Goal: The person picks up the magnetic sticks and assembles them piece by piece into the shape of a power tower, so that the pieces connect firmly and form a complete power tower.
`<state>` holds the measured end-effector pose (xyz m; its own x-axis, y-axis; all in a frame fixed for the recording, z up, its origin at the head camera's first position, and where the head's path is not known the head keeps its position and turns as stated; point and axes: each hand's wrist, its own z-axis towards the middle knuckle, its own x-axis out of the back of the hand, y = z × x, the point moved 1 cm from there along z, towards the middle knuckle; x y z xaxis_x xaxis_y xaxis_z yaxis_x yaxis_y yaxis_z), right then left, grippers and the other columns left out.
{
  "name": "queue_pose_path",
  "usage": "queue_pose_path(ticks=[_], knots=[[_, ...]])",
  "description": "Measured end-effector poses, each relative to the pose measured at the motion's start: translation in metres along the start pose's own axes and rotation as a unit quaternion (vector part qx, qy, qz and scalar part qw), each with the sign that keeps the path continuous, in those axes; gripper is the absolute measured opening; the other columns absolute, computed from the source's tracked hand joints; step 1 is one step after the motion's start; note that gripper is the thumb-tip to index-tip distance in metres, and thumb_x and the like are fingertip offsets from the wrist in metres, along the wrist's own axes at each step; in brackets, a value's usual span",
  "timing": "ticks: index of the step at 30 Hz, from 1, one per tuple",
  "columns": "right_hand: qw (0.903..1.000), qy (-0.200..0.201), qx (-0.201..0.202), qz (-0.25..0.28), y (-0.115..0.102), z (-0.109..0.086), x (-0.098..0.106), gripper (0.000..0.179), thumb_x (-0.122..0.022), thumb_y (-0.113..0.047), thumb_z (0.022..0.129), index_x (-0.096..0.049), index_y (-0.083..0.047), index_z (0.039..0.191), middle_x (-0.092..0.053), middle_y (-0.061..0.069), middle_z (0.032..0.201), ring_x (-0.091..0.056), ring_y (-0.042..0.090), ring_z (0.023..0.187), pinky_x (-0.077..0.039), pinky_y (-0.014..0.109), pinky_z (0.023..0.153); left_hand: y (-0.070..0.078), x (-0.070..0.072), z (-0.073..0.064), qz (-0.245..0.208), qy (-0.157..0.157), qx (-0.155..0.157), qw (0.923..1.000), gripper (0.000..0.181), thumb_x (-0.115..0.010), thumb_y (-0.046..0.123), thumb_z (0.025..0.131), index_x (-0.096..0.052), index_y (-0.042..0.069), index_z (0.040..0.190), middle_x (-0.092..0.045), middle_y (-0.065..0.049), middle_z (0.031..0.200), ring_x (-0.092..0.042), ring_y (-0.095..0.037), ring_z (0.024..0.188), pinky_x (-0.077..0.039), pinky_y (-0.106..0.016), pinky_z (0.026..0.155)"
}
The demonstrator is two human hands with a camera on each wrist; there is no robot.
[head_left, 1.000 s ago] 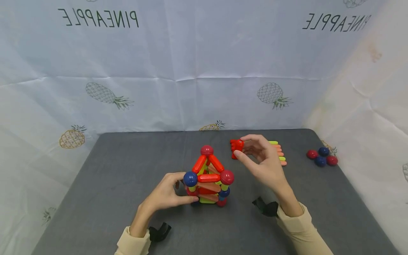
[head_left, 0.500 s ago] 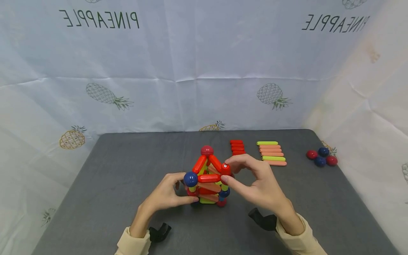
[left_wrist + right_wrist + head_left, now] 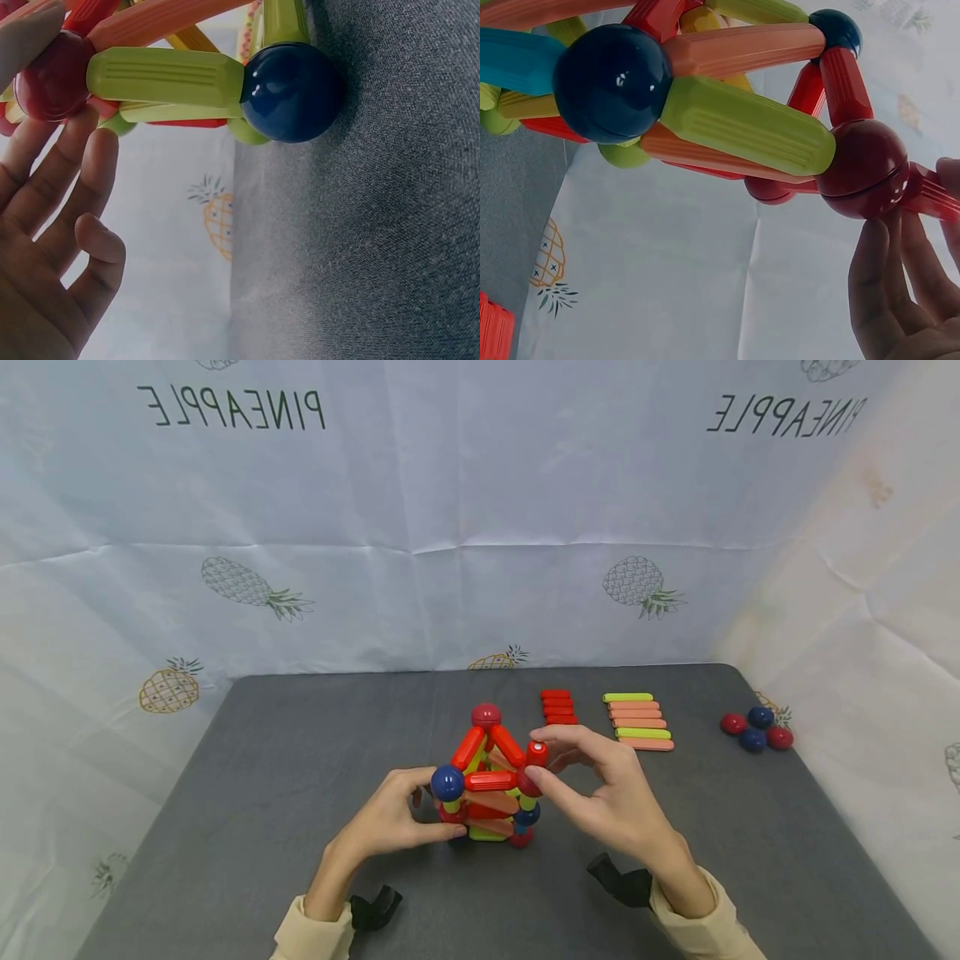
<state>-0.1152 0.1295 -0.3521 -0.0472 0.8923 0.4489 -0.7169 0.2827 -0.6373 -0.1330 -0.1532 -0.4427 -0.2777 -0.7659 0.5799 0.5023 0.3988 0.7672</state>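
the right hand [image 3: 609, 783] pinches a short red rod [image 3: 537, 752] between thumb and fingers; the rod stands up on a red ball [image 3: 528, 783], its lower end against it, and the fingers touch that ball too. this ball is the right near corner of the top of a structure [image 3: 491, 801] of rods and balls, which stands on the table [image 3: 315, 743] between the two hands. the left hand [image 3: 392, 812] is clamped on the structure's left side, thumb and fingers curled about a lower red ball [image 3: 56, 76]. from there a yellow-green rod [image 3: 165, 76] runs down to a blue ball [image 3: 292, 91] at the base.

at the top, three red rods make a triangle: the near one [image 3: 491, 780] joins the right corner to a dark blue ball [image 3: 447, 783] on the left, and the other two rise to a far red ball [image 3: 487, 716].

beyond the right hand lies a row of loose red rods [image 3: 557, 707], and to its right a row of yellow-green and orange rods [image 3: 637, 723]. farther right, two red and two blue balls [image 3: 753, 741] sit close together by the table's edge. both arms wear cream sleeves [image 3: 701, 917], with black straps [image 3: 622, 882] by the wrists. a pale cloth [image 3: 480, 477] printed with pineapples hangs at the far side.
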Motion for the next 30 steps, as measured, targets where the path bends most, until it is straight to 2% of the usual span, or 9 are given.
queue_pose_path(ticks=[11,14,17,20,22,25,27,30], knots=[[0.9997,-0.015,-0.019,0.007,0.003,0.004,0.0,0.044,-0.081,0.002,0.082,-0.069,-0.014,0.121,-0.075,0.001,0.097,-0.069,0.006,0.082,-0.061,0.028,0.074,-0.001,0.001,-0.001,-0.001,0.001,0.002,1.0,0.037,-0.09,0.028,0.077,-0.071,0.026,0.109,-0.073,0.009,0.089,-0.062,-0.02,0.076,-0.047,-0.025,0.063],[0.9994,-0.016,-0.021,0.024,0.006,0.004,0.004,0.046,-0.079,0.004,0.083,-0.067,-0.011,0.125,-0.074,0.002,0.101,-0.069,0.006,0.087,-0.06,0.025,0.077,-0.001,0.001,-0.002,-0.002,0.001,0.002,1.0,0.037,-0.091,0.028,0.077,-0.071,0.026,0.108,-0.073,0.009,0.088,-0.062,-0.02,0.075,-0.047,-0.025,0.063],[0.9991,0.019,-0.028,0.027,0.018,0.006,0.014,0.041,-0.074,0.006,0.087,-0.067,-0.005,0.125,-0.074,0.007,0.102,-0.069,0.008,0.09,-0.058,0.023,0.078,-0.001,0.001,-0.001,-0.004,-0.001,0.002,1.0,0.036,-0.091,0.028,0.077,-0.071,0.026,0.107,-0.072,0.009,0.087,-0.062,-0.021,0.075,-0.048,-0.027,0.063],[0.996,0.039,-0.071,-0.038,0.047,0.012,0.021,0.032,-0.072,0.001,0.091,-0.069,-0.004,0.122,-0.074,0.01,0.102,-0.069,0.013,0.09,-0.057,0.025,0.078,-0.001,0.002,-0.001,-0.006,-0.001,0.001,1.0,0.036,-0.091,0.027,0.077,-0.071,0.026,0.107,-0.071,0.009,0.086,-0.062,-0.02,0.075,-0.048,-0.028,0.062],[0.9873,0.008,-0.106,-0.118,0.077,0.015,0.02,0.029,-0.074,-0.003,0.091,-0.072,-0.005,0.119,-0.075,0.012,0.105,-0.069,0.019,0.092,-0.059,0.034,0.08,-0.001,0.002,-0.001,-0.006,-0.001,0.0,1.0,0.036,-0.091,0.027,0.077,-0.072,0.026,0.107,-0.072,0.009,0.087,-0.062,-0.02,0.075,-0.048,-0.029,0.062],[0.9626,-0.091,-0.145,-0.21,0.122,0.012,0.012,0.03,-0.076,-0.007,0.09,-0.073,-0.002,0.12,-0.074,0.017,0.112,-0.069,0.032,0.1,-0.058,0.048,0.087,0.0,0.002,0.0,-0.004,-0.003,-0.001,1.0,0.037,-0.091,0.027,0.077,-0.072,0.026,0.108,-0.073,0.009,0.089,-0.062,-0.02,0.075,-0.049,-0.03,0.062],[0.9464,-0.146,-0.157,-0.242,0.145,0.007,0.005,0.032,-0.076,-0.007,0.09,-0.073,0.0,0.12,-0.073,0.019,0.115,-0.068,0.037,0.103,-0.056,0.053,0.09,0.0,0.002,0.0,-0.004,-0.005,-0.003,1.0,0.037,-0.091,0.027,0.077,-0.072,0.026,0.109,-0.074,0.009,0.091,-0.061,-0.021,0.076,-0.049,-0.031,0.062],[0.9301,-0.187,-0.17,-0.266,0.165,0.002,-0.003,0.034,-0.078,-0.007,0.089,-0.073,0.001,0.121,-0.072,0.02,0.114,-0.066,0.037,0.101,-0.056,0.053,0.09,0.0,0.001,0.001,-0.005,-0.008,-0.008,0.9999,0.037,-0.09,0.027,0.078,-0.072,0.026,0.109,-0.074,0.009,0.092,-0.061,-0.022,0.076,-0.049,-0.033,0.062]])
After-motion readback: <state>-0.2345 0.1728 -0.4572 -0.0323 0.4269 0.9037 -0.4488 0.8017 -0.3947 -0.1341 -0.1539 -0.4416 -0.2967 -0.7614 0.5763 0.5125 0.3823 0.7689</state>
